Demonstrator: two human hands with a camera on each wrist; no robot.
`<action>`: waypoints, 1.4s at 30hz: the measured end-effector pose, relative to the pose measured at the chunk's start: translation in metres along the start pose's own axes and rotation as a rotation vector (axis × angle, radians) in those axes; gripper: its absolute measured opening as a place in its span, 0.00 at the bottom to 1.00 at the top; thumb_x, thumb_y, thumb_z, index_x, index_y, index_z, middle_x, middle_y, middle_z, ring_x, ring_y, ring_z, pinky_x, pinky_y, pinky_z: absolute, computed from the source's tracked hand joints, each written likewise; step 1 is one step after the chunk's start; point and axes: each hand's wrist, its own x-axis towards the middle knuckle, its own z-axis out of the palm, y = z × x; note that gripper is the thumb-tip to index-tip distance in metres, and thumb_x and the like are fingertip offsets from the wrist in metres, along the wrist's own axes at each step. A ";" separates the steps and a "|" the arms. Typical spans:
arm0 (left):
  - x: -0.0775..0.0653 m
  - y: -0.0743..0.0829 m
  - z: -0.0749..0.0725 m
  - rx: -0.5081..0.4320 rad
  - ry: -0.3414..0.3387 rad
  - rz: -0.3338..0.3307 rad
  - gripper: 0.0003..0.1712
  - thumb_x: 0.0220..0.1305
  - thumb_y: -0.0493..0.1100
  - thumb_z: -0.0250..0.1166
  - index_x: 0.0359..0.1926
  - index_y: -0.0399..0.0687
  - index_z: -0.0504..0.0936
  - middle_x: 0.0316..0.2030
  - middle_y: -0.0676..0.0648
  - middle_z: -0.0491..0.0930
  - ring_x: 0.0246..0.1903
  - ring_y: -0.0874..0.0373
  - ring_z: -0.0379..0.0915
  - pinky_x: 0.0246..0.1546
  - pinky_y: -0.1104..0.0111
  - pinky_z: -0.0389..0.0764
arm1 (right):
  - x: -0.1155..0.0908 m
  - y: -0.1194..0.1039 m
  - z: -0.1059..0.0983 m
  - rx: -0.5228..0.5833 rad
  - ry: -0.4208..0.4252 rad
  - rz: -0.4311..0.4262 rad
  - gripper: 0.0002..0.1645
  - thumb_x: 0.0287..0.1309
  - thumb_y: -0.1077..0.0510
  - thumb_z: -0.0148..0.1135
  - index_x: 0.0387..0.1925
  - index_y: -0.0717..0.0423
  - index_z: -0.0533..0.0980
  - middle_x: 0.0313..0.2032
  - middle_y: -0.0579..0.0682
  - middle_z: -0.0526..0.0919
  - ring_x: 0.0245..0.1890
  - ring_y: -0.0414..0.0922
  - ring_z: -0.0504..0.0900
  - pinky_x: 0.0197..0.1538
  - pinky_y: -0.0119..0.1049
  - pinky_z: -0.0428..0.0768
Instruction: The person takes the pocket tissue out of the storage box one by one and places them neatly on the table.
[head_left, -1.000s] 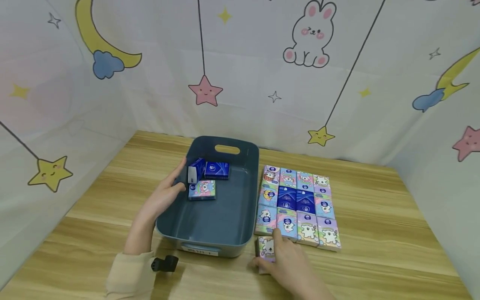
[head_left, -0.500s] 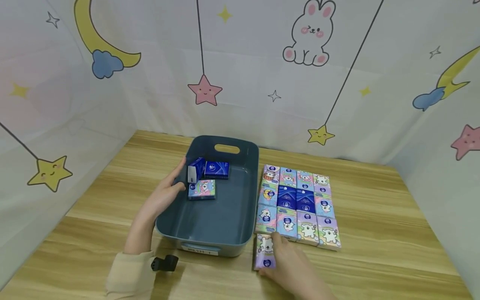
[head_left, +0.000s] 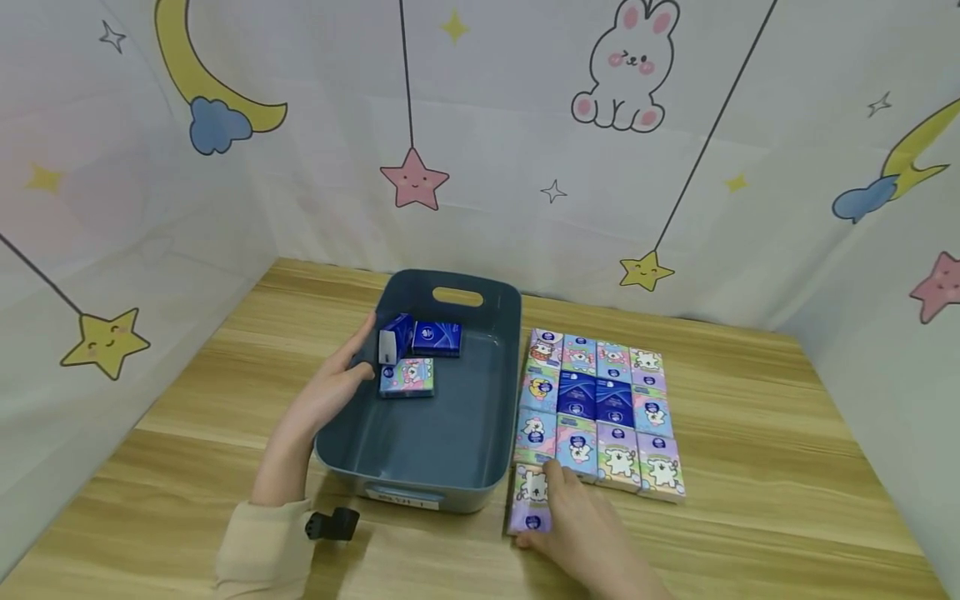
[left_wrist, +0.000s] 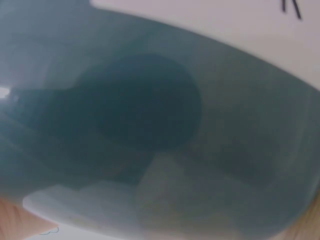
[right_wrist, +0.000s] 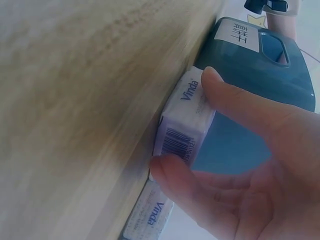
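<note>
At the near left corner of a block of tissue packs (head_left: 577, 446), my right hand (head_left: 592, 521) pinches a lilac tissue pack (head_left: 528, 496) with a cartoon dog on it. In the right wrist view the thumb and a finger hold this pack (right_wrist: 175, 135) at its white printed sides, low over the table. My left hand (head_left: 330, 387) holds the left rim of a blue-green storage bin (head_left: 420, 475), its thumb over the edge. Inside the bin lie two dark blue tissue packs (head_left: 438, 339) and a pastel one (head_left: 407, 379). The bin's wall (left_wrist: 145, 110) fills most of the left wrist view.
The bin stands directly left of the tissue block on a wooden table (head_left: 757, 467). Behind and at both sides hangs a white curtain (head_left: 510, 233) printed with stars, moons and a rabbit. A black camera mount (head_left: 332, 524) sits at my left sleeve (head_left: 264, 546).
The lilac pack has slid slightly away from me, up against the block's front row. My right thumb has shifted from its left side to its near end. The left hand keeps still.
</note>
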 end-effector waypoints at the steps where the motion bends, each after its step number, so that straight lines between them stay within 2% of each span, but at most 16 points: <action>1: 0.000 0.000 0.000 0.000 0.000 -0.001 0.44 0.65 0.34 0.46 0.76 0.61 0.38 0.77 0.47 0.34 0.76 0.42 0.25 0.70 0.37 0.38 | 0.000 0.000 0.000 -0.003 0.005 -0.005 0.48 0.33 0.40 0.78 0.52 0.63 0.69 0.39 0.58 0.81 0.31 0.51 0.82 0.34 0.46 0.82; 7: 0.000 0.000 0.000 0.000 0.001 -0.001 0.44 0.65 0.34 0.46 0.76 0.61 0.38 0.77 0.48 0.34 0.76 0.42 0.25 0.70 0.37 0.39 | 0.000 0.002 -0.001 -0.018 0.027 -0.034 0.46 0.33 0.40 0.77 0.50 0.59 0.68 0.35 0.52 0.78 0.24 0.42 0.75 0.27 0.36 0.77; 11: 0.000 0.000 0.000 0.003 0.000 -0.006 0.44 0.66 0.34 0.46 0.76 0.62 0.37 0.77 0.48 0.33 0.76 0.42 0.25 0.70 0.36 0.38 | 0.002 0.001 -0.006 -0.048 0.067 -0.063 0.46 0.32 0.37 0.77 0.49 0.59 0.69 0.34 0.51 0.79 0.24 0.41 0.75 0.26 0.35 0.77; 15: 0.000 0.000 0.000 0.005 0.002 -0.008 0.43 0.66 0.34 0.45 0.76 0.62 0.38 0.77 0.48 0.33 0.76 0.42 0.25 0.70 0.36 0.38 | 0.010 -0.003 -0.021 -0.087 0.102 -0.040 0.38 0.37 0.37 0.74 0.44 0.57 0.74 0.31 0.47 0.78 0.18 0.38 0.69 0.19 0.29 0.70; 17: 0.000 0.000 0.000 0.007 0.004 -0.009 0.43 0.66 0.34 0.45 0.76 0.62 0.38 0.77 0.48 0.33 0.76 0.41 0.25 0.70 0.36 0.38 | 0.015 -0.005 -0.029 -0.097 0.122 -0.023 0.31 0.41 0.39 0.74 0.40 0.56 0.75 0.29 0.45 0.76 0.14 0.37 0.63 0.16 0.27 0.63; 19: 0.000 0.000 0.001 0.008 0.003 -0.009 0.43 0.66 0.34 0.45 0.76 0.61 0.38 0.77 0.47 0.33 0.76 0.41 0.26 0.70 0.36 0.38 | 0.020 -0.007 -0.038 -0.107 0.146 -0.012 0.27 0.45 0.42 0.72 0.39 0.55 0.76 0.27 0.44 0.74 0.14 0.36 0.62 0.15 0.26 0.61; 27: 0.001 0.001 0.002 -0.004 0.000 -0.008 0.43 0.66 0.34 0.45 0.76 0.61 0.38 0.77 0.47 0.34 0.76 0.41 0.25 0.70 0.36 0.38 | 0.045 -0.013 -0.066 -0.148 0.235 -0.113 0.20 0.50 0.44 0.70 0.37 0.53 0.77 0.26 0.43 0.76 0.13 0.36 0.60 0.14 0.26 0.58; 31: 0.000 0.001 0.002 -0.006 -0.006 -0.010 0.43 0.66 0.34 0.44 0.76 0.62 0.37 0.77 0.48 0.33 0.76 0.41 0.25 0.69 0.36 0.39 | 0.058 -0.018 -0.080 -0.136 0.267 -0.193 0.14 0.53 0.48 0.68 0.36 0.52 0.76 0.26 0.43 0.76 0.15 0.35 0.63 0.17 0.26 0.61; 35: -0.001 0.001 0.002 -0.009 -0.016 -0.017 0.42 0.67 0.35 0.42 0.76 0.64 0.36 0.77 0.48 0.32 0.76 0.42 0.24 0.69 0.36 0.40 | 0.078 -0.021 -0.090 -0.175 0.285 -0.360 0.13 0.52 0.51 0.69 0.38 0.52 0.78 0.30 0.44 0.79 0.22 0.37 0.72 0.26 0.28 0.69; 38: -0.001 0.000 0.002 -0.008 -0.014 -0.017 0.42 0.67 0.35 0.43 0.76 0.63 0.37 0.77 0.48 0.32 0.76 0.42 0.24 0.69 0.36 0.39 | 0.097 -0.022 -0.096 -0.248 0.238 -0.533 0.19 0.51 0.51 0.71 0.44 0.52 0.78 0.38 0.45 0.81 0.35 0.42 0.78 0.41 0.36 0.77; 42: -0.001 0.000 0.001 -0.002 -0.006 -0.028 0.42 0.67 0.35 0.44 0.76 0.63 0.37 0.77 0.48 0.33 0.76 0.42 0.25 0.69 0.36 0.39 | 0.125 -0.026 -0.100 -0.291 0.124 -0.692 0.26 0.52 0.53 0.70 0.53 0.50 0.75 0.49 0.47 0.79 0.50 0.47 0.77 0.56 0.44 0.76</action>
